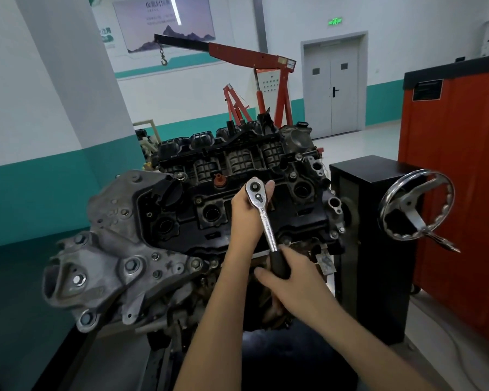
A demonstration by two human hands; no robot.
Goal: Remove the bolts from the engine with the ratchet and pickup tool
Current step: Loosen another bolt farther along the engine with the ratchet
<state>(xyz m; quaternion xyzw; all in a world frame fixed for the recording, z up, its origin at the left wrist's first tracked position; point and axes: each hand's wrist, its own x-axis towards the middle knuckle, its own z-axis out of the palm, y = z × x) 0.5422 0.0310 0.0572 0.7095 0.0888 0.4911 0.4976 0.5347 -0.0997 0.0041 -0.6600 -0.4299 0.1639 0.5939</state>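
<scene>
Right hand (pixel 292 280) is gripping the ratchet (pixel 266 222) handle at 6 o'clock; left hand (pixel 247 213) is cupping the head at 12, steadying it square on the engine (pixel 178 221).

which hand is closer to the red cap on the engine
Left. The left hand cups the ratchet head just right of the cap; the right hand grips the handle, lower and farther away.
</scene>
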